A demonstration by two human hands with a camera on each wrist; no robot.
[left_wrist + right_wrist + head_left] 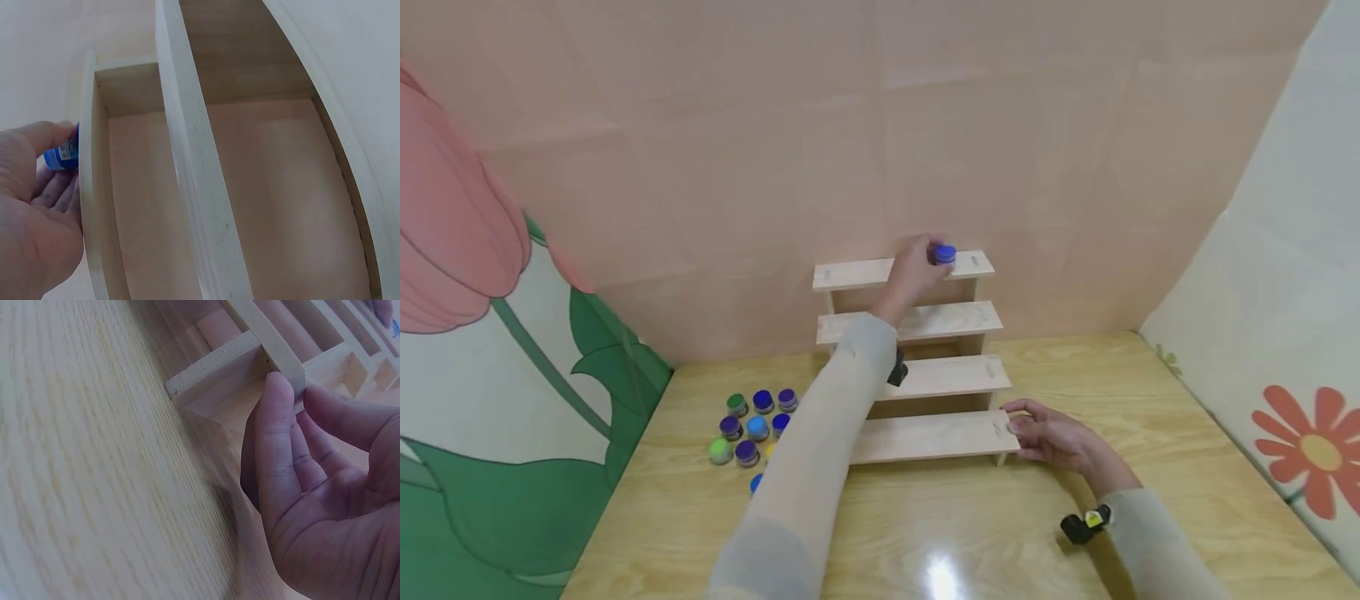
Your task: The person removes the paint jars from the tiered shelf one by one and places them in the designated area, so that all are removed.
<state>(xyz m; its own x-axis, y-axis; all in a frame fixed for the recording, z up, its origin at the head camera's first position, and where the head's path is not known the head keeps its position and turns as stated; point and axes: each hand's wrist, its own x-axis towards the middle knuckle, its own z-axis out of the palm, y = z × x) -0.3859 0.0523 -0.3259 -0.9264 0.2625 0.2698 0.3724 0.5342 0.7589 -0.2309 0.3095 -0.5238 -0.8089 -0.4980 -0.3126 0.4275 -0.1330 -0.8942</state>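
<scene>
A small blue-lidded jar [945,255] is at the right part of the top step of a pale wooden four-tier stand [936,435]. My left hand [912,273] grips it between thumb and fingers; in the left wrist view the blue jar [64,154] shows partly behind the step's edge. Whether its base touches the board cannot be made out. With thumb and forefinger, my right hand [1056,442] pinches the right end of the lowest step, and the right wrist view shows that board's corner [281,353] between the fingertips.
Left of the stand, several small jars, among them a green jar [737,405], a light blue jar [757,429] and a lime jar [720,452], stand on the wooden table [647,517]. My left forearm hides some. A pink backdrop [737,183] rises behind the stand.
</scene>
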